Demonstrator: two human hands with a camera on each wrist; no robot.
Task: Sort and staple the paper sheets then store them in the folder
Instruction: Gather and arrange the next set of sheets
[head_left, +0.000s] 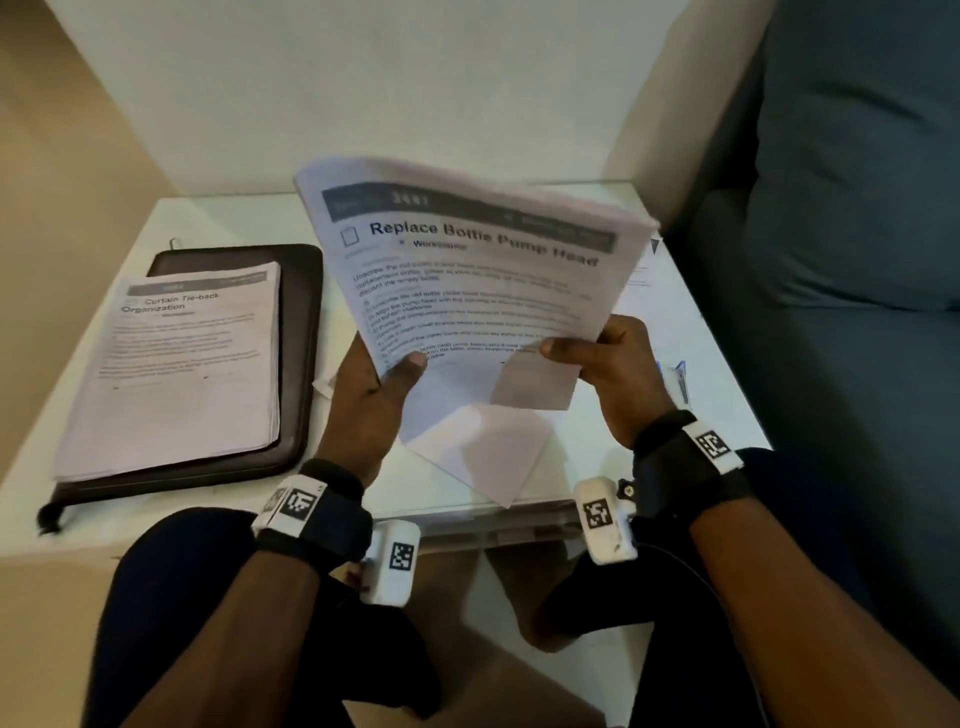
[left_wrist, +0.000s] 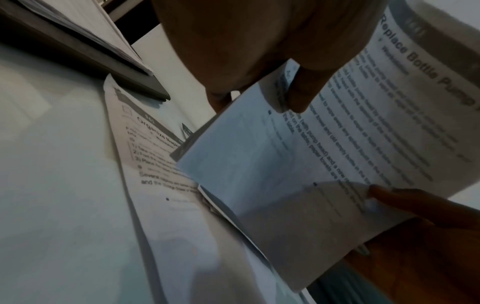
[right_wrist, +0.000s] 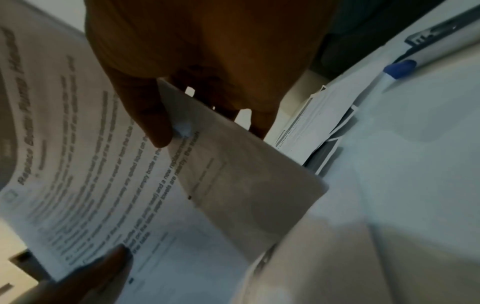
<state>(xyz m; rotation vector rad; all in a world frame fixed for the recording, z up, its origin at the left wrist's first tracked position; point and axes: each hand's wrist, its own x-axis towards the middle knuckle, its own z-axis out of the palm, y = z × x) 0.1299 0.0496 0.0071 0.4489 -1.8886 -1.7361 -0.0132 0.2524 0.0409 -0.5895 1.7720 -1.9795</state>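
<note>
Both hands hold up a sheaf of printed sheets (head_left: 467, 280) headed "Replace Bottle Pump Head" above the table's middle. My left hand (head_left: 374, 384) grips its lower left edge, thumb on the front. My right hand (head_left: 613, 358) pinches the lower right edge, thumb (right_wrist: 153, 123) on the page. The same sheets (left_wrist: 363, 127) fill both wrist views. A second pile (head_left: 182, 358), headed "Curtain Tie-back Organization", lies on a dark closed folder (head_left: 301, 332) at the left. A stapler (right_wrist: 431, 35) with a blue part lies at the right.
Loose sheets (head_left: 483, 457) lie on the white table (head_left: 597, 467) under my hands, one headed "Organize" (left_wrist: 161, 164). More papers (head_left: 654, 291) lie at the right. A blue-grey sofa (head_left: 857, 260) stands against the table's right side, a wall behind.
</note>
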